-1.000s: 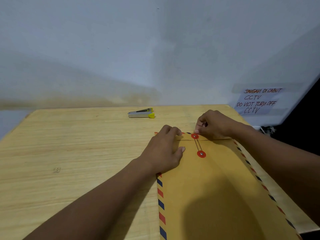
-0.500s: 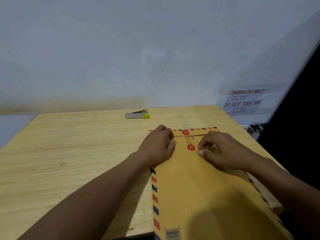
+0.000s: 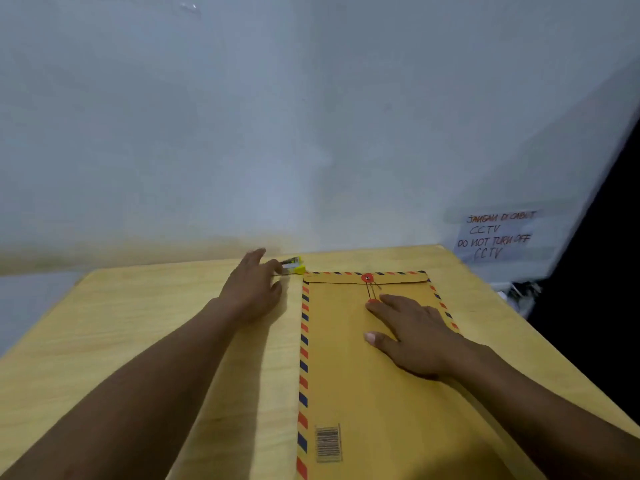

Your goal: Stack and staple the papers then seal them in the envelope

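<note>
A pale wooden table [image 3: 138,341] with a plain grain stands pushed against the wall, its far edge meeting it. On the right half lies a large brown paper envelope [image 3: 346,393] edged in red and blue stripes, flat and lengthwise, its near end running out of sight. Its flap [image 3: 398,278] is folded down at the far end, with a red round button [image 3: 367,278] in the middle and a barcode [image 3: 328,443] printed near the left border. A small grey stapler with a yellow tip [image 3: 294,266] lies near the table's far edge, just beside the envelope's far left corner; whether they touch I cannot tell. The left hand [image 3: 252,289] hides the stapler's other end.
</note>
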`<state>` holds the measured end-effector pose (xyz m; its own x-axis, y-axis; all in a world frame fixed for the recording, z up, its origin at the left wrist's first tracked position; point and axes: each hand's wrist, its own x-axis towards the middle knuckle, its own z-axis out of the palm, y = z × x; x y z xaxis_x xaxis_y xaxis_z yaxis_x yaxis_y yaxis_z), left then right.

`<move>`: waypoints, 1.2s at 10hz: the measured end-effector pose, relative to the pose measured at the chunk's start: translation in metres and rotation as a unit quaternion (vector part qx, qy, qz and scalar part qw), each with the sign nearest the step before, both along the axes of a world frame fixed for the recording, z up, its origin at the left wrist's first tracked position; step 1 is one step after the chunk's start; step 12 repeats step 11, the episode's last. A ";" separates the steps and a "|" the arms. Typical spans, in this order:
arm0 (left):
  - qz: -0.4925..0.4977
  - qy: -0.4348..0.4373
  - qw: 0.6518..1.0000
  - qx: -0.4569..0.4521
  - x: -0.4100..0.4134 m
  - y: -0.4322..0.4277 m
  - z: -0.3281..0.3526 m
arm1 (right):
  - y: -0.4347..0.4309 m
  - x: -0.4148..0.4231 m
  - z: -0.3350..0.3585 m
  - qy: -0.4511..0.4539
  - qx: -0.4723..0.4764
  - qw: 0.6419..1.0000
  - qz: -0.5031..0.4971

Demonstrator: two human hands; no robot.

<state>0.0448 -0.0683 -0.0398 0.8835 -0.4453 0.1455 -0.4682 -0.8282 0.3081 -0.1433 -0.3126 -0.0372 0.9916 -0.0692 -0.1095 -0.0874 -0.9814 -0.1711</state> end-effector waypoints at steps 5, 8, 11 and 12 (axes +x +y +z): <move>0.022 -0.132 0.989 0.059 -0.045 0.072 -0.003 | 0.041 0.083 -0.004 0.002 0.000 1.000 0.020; 0.046 -0.105 0.991 0.076 -0.083 0.094 -0.001 | 0.067 0.105 -0.006 -0.001 -0.007 1.000 0.017; 0.052 -0.063 0.984 0.161 -0.080 0.084 0.051 | 0.055 0.091 0.030 -0.015 0.013 1.000 0.000; 0.052 -0.063 0.984 0.161 -0.080 0.084 0.051 | 0.055 0.091 0.030 -0.015 0.013 1.000 0.000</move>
